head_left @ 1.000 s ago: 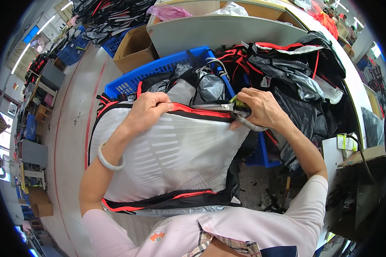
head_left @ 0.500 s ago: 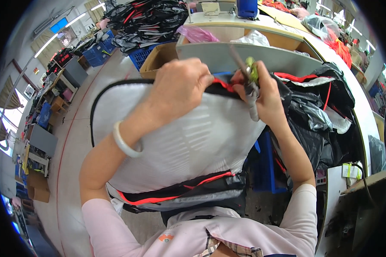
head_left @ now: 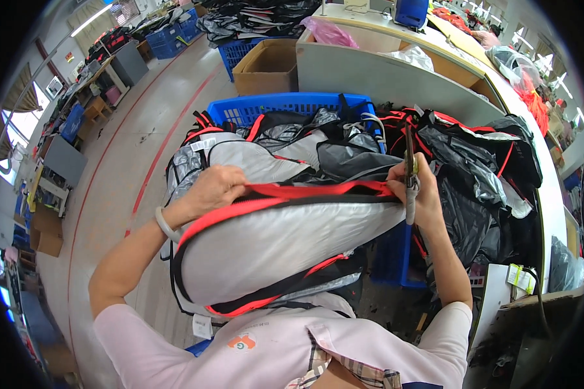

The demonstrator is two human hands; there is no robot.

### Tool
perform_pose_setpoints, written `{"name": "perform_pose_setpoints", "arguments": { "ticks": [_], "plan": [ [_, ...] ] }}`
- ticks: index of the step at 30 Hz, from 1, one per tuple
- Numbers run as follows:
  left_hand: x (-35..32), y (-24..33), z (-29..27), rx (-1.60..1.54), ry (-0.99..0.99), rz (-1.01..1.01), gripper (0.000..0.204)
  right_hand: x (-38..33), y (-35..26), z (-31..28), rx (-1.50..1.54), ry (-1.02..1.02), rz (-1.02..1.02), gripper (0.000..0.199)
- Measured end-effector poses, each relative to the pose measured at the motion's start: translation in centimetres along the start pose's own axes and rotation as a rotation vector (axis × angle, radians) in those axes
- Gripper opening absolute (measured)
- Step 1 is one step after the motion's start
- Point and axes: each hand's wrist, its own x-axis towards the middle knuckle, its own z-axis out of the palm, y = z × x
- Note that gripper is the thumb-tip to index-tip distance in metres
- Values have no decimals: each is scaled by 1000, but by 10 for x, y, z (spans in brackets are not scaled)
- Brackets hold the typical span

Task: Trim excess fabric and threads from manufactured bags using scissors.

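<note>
My left hand (head_left: 215, 188): closed on the upper edge of the grey bag panel (head_left: 285, 243), fingers curled over its red zipper strip (head_left: 292, 192); a pale bangle (head_left: 163, 223) sits on that wrist.

My right hand (head_left: 416, 194): pinching the far right end of the same red strip, and gripping a small pair of snips (head_left: 409, 170) that stand roughly upright, blades pointing away from me, handle hanging below my fist.

Grey bag panel: stretched taut between my two hands, its red-trimmed top edge running nearly level from left to right. The grey face slopes down toward my chest; its black-and-red lower edge (head_left: 266, 292) rests against my lap, just above my pink shirt (head_left: 253, 350).

Blue plastic crate (head_left: 285, 104): directly beyond the panel, filled with more grey, black and red bag pieces (head_left: 305, 139).

Heap of black and red bags (head_left: 480, 168): to the right of my right hand, lying on and beside the crate.

Cardboard box (head_left: 266, 65): behind the crate, on the floor.

Long grey counter (head_left: 396, 78): runs beyond the crate and heap.
</note>
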Motion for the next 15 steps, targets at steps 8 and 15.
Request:
{"name": "perform_pose_setpoints", "arguments": {
  "ticks": [8,15],
  "plan": [
    [14,87,-103,80,31,266,18,-4,-48,-5,268,-8,-103,43],
    [22,73,-79,-23,-124,-141,27,73,-46,114,91,0,-127,42]
  ]
}}
